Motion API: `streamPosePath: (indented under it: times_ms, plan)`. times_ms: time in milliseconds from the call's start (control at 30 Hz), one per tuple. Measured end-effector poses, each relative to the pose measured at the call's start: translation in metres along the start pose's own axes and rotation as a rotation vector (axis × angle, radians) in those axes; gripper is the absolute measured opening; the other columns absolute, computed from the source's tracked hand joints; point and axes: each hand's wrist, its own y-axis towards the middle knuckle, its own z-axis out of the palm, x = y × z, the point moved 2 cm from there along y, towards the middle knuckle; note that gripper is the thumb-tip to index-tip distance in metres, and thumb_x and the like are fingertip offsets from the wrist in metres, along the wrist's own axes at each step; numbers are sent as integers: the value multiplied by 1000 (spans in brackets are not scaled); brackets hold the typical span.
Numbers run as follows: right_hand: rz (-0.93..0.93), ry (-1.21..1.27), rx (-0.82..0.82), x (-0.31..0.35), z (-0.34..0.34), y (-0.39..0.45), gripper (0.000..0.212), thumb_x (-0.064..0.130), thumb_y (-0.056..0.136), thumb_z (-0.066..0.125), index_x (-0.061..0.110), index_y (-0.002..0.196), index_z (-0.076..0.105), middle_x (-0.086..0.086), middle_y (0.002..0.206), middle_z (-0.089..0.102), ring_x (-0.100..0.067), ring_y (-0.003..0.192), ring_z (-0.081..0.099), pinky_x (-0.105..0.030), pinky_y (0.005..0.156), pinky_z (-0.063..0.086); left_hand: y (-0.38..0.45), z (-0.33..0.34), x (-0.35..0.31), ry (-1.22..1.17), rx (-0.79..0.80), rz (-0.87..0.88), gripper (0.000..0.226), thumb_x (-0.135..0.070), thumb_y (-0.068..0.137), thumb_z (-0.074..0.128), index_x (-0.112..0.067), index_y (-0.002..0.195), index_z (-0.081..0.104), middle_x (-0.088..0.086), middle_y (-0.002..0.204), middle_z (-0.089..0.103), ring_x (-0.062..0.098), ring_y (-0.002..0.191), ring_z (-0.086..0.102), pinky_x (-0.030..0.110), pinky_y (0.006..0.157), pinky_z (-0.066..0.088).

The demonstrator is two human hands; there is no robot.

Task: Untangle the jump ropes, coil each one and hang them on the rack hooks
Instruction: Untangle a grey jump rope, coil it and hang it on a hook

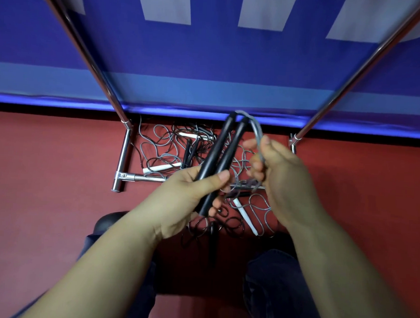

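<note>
My left hand [192,194] clenches both black handles [216,164] side by side, and my right hand [278,177] pinches the grey cord [257,134] looping off their tops; the risk is that cord trailing down may still be snagged in the tangled pile [170,147] on the floor [45,174], dragging it up. Beyond, the rack legs [123,154] fence the pile, with open room only above between the slanted poles [88,52].

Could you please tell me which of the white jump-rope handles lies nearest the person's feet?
The white handle below the right hand; the other two lie farther back, inside the rack base.
</note>
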Motion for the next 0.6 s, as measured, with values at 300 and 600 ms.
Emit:
streamPosePath:
  times_ms: [300, 600]
  plan:
    - [217, -288, 359, -16, 27, -21, 30, 24, 101, 36, 16, 87, 62, 6, 57, 57, 1, 38, 42, -13, 45, 32, 1, 1, -16, -546, -77, -130, 25, -28, 70, 57, -5, 78, 64, 8, 75, 69, 4, 38, 49, 12, 34, 38]
    - [145, -588, 486, -14, 27, -24, 38, 40, 96, 42, 18, 72, 63, 7, 48, 41, -9, 47, 41, -32, 59, 44, 3, -23, -20, -453, -233, -107, 22, -29, 82, 58, -9, 85, 65, 0, 67, 60, 3, 38, 43, 12, 37, 39]
